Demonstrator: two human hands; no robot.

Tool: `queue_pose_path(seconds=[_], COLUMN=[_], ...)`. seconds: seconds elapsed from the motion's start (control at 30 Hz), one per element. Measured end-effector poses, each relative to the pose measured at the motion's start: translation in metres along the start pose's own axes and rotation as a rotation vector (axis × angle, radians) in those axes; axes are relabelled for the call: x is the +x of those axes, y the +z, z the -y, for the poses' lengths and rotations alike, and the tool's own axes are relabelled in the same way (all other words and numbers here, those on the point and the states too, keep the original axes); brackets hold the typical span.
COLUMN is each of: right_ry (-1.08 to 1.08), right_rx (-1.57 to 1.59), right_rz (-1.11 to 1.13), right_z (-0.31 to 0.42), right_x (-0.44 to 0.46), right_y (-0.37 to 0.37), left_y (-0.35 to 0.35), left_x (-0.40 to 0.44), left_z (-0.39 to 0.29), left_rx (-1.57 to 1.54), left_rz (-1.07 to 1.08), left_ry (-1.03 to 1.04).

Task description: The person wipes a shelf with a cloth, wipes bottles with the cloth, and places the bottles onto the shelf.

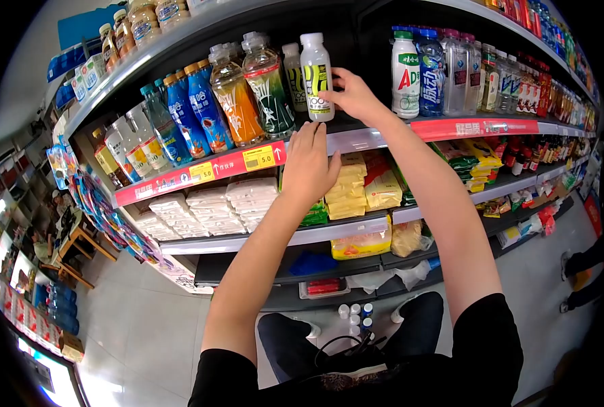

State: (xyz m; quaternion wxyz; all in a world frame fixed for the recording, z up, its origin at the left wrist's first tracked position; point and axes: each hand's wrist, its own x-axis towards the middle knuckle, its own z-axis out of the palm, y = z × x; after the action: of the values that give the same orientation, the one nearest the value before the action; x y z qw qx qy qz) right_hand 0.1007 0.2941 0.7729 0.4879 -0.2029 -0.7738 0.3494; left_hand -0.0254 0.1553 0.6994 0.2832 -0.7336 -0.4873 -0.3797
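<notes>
My right hand (351,95) is closed on the side of a white-capped drink bottle (317,81) with a black and yellow-green label. The bottle stands upright near the front of the upper shelf, with a similar bottle (292,74) behind it to the left. My left hand (310,161) lies flat against the shelf's front edge just below the bottle, its fingers stretched out and holding nothing. To the left are a dark green drink bottle (268,88) and an orange drink bottle (235,102). A white and green bottle (405,74) stands farther right.
Below, a shelf holds stacked white packs (251,197) and yellow packs (346,193). Several small bottles (355,320) stand on the floor between my legs. Another person's legs (583,264) show at the right. A wooden stool (78,244) is at the left.
</notes>
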Motion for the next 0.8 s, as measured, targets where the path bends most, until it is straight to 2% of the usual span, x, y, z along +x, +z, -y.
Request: queue_pose_path(seconds=[0.13,0.37,0.57,0.67,0.8], right_ry=[0.056,0.11,0.085,0.154,0.053], right_rx=[-0.087,0.033,-0.288,-0.295,-0.178], right_rz=[0.017,0.118,0.086,0.204,0.133], right_z=[-0.022,-0.028,-0.026,-0.028,-0.047], right_x=[0.016,0.022,0.015,0.019,0.027], right_y=[0.01,0.012,0.006,0.001,0.007], left_y=[0.015,0.02,0.022,0.025,0.028], left_x=[0.004,0.005,0.007,0.007,0.007], left_z=[0.012,0.006,0.004,0.003,0.002], left_rx=[0.128,0.166,0.191,0.218,0.245], left_rz=[0.056,0.019,-0.01,-0.05,-0.065], left_ry=[0.004,-0.017,-0.024,-0.03,-0.033])
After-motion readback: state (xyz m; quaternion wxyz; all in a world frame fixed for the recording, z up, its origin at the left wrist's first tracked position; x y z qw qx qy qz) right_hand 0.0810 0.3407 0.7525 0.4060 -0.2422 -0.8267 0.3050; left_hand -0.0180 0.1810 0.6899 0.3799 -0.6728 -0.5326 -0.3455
